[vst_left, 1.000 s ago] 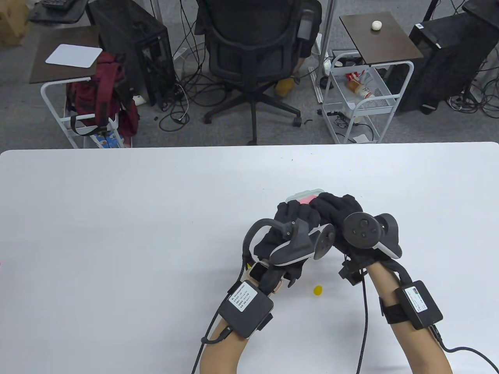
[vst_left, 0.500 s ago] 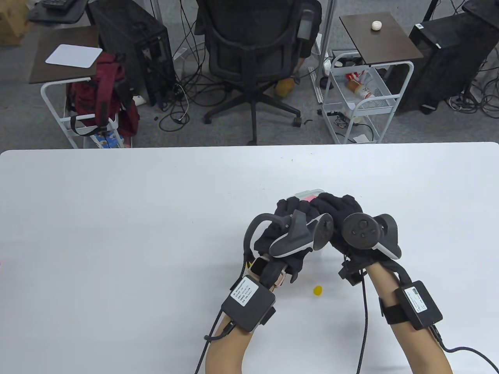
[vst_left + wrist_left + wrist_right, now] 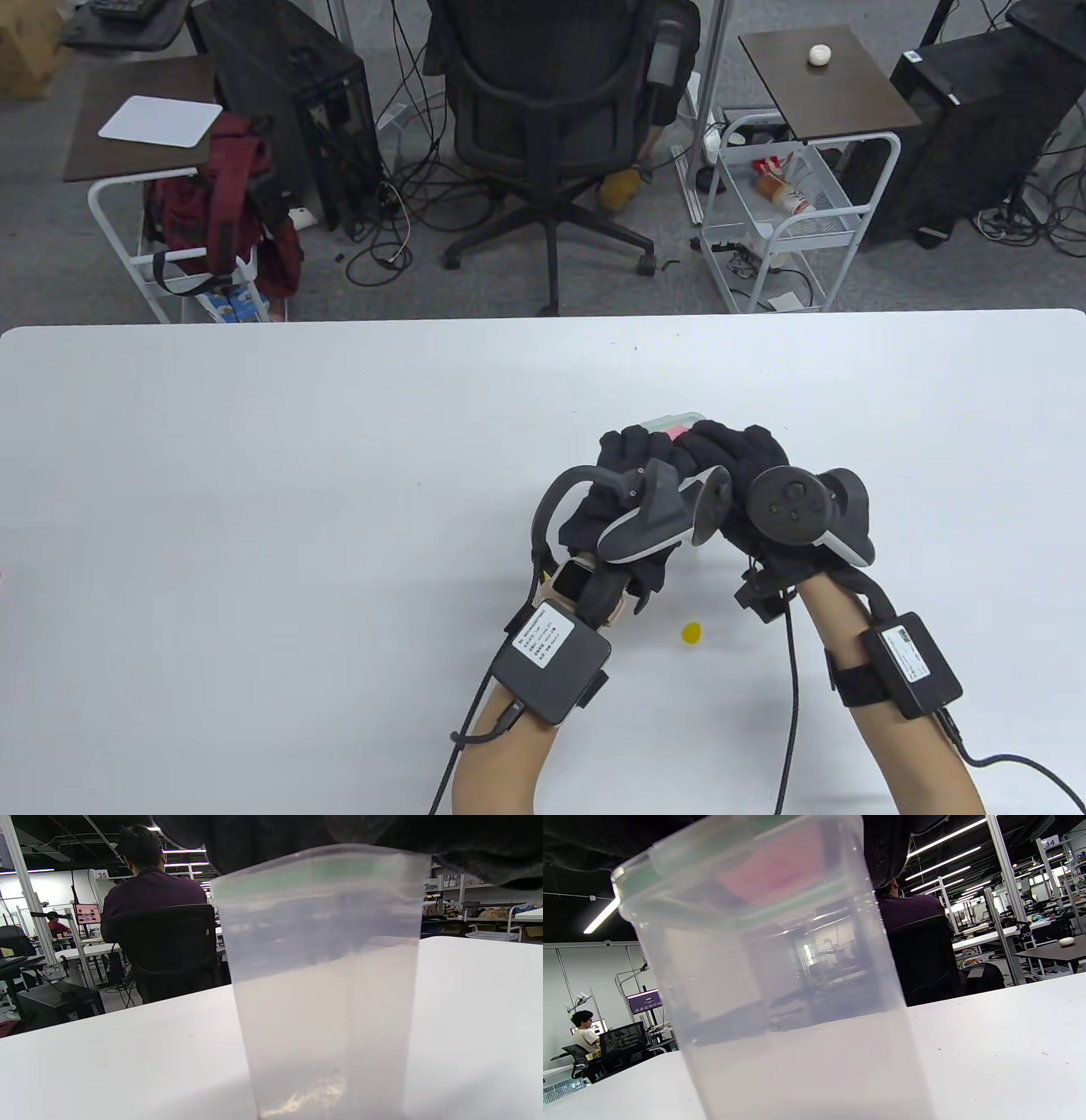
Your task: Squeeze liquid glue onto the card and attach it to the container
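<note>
progress: pink card [image 3: 674, 434] already lies on the lid of the clear container [image 3: 670, 422], so judged late, pressing-down stage | left hand [image 3: 632, 475]: fingers rest on container top | right hand [image 3: 730, 454]: fingers press on card | container stands on bench [image 3: 254, 475], mid-right | yellow cap [image 3: 692, 632] near wrists
</note>
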### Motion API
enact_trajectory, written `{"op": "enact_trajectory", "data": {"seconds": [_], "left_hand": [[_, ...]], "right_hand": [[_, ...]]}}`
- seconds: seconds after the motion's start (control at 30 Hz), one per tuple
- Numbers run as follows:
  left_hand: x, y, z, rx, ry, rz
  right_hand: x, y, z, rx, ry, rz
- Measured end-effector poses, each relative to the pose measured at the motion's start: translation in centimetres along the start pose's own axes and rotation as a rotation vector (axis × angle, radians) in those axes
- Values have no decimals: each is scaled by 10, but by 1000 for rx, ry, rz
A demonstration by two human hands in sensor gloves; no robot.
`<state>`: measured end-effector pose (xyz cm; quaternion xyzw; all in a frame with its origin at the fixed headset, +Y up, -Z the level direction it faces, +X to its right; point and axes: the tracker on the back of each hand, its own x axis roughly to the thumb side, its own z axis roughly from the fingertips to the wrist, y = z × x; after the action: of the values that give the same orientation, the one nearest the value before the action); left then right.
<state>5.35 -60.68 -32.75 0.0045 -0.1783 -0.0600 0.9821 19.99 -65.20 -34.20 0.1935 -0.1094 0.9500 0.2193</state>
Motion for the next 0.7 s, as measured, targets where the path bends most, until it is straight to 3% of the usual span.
{"op": "enact_trajectory", "data": {"seconds": [0.2,0.37,0.6,0.7], "left_hand": [[-5,-1,6,-4,-44,89],[0,-4,17,50,-67,26],[0,-5,4,49,0,-30],[-4,-3,-1,33,18,26]], "right_hand": [[0,0,0,4,4,14],[1,1,1,0,5,15],[2,1,1,-7,2,17],[2,2,1,-13,2,19]]}}
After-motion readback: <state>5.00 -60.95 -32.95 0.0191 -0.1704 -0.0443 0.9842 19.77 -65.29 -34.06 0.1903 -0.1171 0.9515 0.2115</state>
